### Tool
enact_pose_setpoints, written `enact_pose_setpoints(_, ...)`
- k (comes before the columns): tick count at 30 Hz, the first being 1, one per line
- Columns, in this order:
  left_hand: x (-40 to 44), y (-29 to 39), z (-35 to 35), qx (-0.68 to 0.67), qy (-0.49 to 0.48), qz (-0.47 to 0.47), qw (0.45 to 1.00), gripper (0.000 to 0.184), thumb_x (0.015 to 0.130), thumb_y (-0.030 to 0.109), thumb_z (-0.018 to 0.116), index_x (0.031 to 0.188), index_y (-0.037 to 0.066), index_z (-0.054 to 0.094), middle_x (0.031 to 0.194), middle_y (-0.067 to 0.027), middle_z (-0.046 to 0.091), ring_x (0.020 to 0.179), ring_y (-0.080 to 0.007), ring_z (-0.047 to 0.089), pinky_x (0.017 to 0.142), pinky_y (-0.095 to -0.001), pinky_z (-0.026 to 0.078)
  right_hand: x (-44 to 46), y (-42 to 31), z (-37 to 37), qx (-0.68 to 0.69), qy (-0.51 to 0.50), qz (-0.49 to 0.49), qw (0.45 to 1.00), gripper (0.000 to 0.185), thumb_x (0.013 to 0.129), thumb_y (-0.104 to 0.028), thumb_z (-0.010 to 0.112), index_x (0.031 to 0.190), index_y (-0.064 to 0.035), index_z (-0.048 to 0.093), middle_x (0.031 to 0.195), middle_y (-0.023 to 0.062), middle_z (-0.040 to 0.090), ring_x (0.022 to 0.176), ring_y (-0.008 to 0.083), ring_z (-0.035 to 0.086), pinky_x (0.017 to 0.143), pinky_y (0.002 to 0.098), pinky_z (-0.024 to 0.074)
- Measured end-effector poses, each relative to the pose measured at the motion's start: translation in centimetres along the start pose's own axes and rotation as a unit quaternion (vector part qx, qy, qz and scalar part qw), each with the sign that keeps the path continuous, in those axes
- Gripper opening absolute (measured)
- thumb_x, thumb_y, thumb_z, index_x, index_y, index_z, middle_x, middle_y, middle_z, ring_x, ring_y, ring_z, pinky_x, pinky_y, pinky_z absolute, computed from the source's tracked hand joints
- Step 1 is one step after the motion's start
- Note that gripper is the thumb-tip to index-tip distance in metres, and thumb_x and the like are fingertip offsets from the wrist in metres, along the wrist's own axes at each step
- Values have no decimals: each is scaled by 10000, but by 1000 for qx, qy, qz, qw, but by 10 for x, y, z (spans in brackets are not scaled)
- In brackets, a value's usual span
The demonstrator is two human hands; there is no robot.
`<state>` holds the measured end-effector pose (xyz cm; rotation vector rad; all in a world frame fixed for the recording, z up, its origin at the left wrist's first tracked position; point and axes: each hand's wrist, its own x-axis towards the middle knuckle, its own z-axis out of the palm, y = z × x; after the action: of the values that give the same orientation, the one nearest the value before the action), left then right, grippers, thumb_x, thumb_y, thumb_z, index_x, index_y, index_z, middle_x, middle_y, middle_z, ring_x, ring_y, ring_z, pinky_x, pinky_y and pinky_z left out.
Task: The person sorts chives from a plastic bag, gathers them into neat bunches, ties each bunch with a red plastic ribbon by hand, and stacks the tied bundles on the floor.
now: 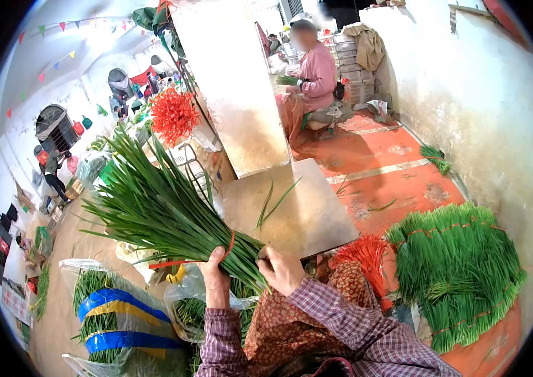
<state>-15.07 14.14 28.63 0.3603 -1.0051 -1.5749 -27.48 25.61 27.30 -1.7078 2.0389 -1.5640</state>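
A large bunch of long flat green leaves, which look like garlic chives (159, 201), lies across both my hands, leaf tips fanned to the upper left. My left hand (214, 276) is closed around its lower part, beside a red tie (231, 242) that circles the stems. One end of that tie sticks out to the left. At the cut stem ends my right hand (281, 270) is closed, its fingers pressed on the outer stems. Beyond the hands, a few loose leaves (268, 210) rest on a tan board (316, 201).
Tied green bunches (461, 276) are stacked at right on an orange mat (398, 182), near a bundle of red ties (365, 261). Another red tie bundle (174, 116) hangs by a white pillar (228, 81). A plastic-wrapped bale (122, 320) stands left. A seated person (316, 75) works behind.
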Motion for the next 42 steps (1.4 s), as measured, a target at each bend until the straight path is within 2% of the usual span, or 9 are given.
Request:
enact_pose_setpoints(6, -1, 5, 4, -7, 11, 0, 1000, 636, 716, 86, 703, 1286, 30, 424, 1150, -108, 539, 1022, -253, 572, 885, -403, 517, 2, -5, 0, -114, -10, 10, 993, 172, 865, -150, 612, 979, -53, 527, 624, 115, 604, 484, 225, 584, 416, 355, 457)
enact_pose_setpoints(9, 4, 6, -14, -16, 74, 0, 997, 680, 737, 138, 697, 1331, 40, 380, 1188, -91, 506, 1049, -242, 541, 891, -402, 503, -2, -2, -9, -155, -9, -23, 988, 201, 844, -135, 627, 997, -54, 524, 620, 112, 598, 464, 214, 572, 388, 354, 438)
enact_pose_setpoints(11, 13, 10, -24, -61, 59, 38, 996, 532, 811, 270, 672, 1217, -28, 502, 1128, -103, 601, 969, -229, 612, 864, -365, 524, -12, 14, -19, -173, -48, 7, 984, 263, 824, -158, 646, 1036, -61, 524, 627, 127, 599, 489, 259, 585, 415, 391, 450)
enact_pose_setpoints(13, 18, 30, -28, -117, 26, 4, 993, 619, 823, 355, 666, 1255, -54, 496, 1170, -124, 606, 1001, -233, 611, 877, -362, 522, -32, 49, -22, -222, 25, -23, 975, 307, 800, -182, 670, 1054, -70, 540, 646, 142, 605, 524, 296, 598, 471, 436, 473)
enact_pose_setpoints(17, 28, 46, -37, -202, -7, 13, 979, 692, 811, 480, 666, 1244, -41, 532, 1173, -139, 618, 1017, -257, 617, 901, -400, 522, -45, 95, -53, -350, -211, 72, 910, 315, 766, -265, 708, 960, -37, 611, 708, 160, 649, 527, 314, 609, 449, 395, 479)
enact_pose_setpoints(21, 25, 38, -36, -222, -24, -27, 974, 665, 814, 478, 665, 1233, -24, 544, 1153, -137, 629, 996, -262, 627, 892, -414, 528, -10, 30, -74, -208, 0, -76, 975, 194, 864, -270, 631, 877, -77, 646, 766, 93, 673, 600, 247, 638, 508, 340, 503)
enact_pose_setpoints(26, 17, 23, -26, -167, -2, -45, 985, 668, 805, 488, 669, 1236, -3, 527, 1127, -122, 633, 996, -248, 626, 882, -389, 527, 18, -41, -59, 29, 25, -120, 992, 148, 875, -227, 647, 894, -81, 630, 795, 62, 687, 631, 184, 656, 558, 295, 538)
enact_pose_setpoints(32, 9, 23, -9, -165, -1, -61, 984, 567, 781, 355, 705, 1197, 14, 526, 1084, -111, 637, 947, -244, 637, 849, -383, 540, 36, -49, -33, -1, 14, -144, 990, 151, 805, -132, 704, 888, -34, 625, 804, 99, 668, 687, 222, 666, 582, 327, 525)
enact_pose_setpoints(42, 27, 47, -31, -173, 12, -19, 985, 671, 818, 470, 657, 1252, -23, 521, 1106, -127, 629, 964, -237, 624, 854, -364, 537, 3, 9, -64, -123, -52, -96, 986, 137, 803, -157, 645, 784, -49, 562, 721, 105, 604, 617, 273, 606, 548, 401, 484)
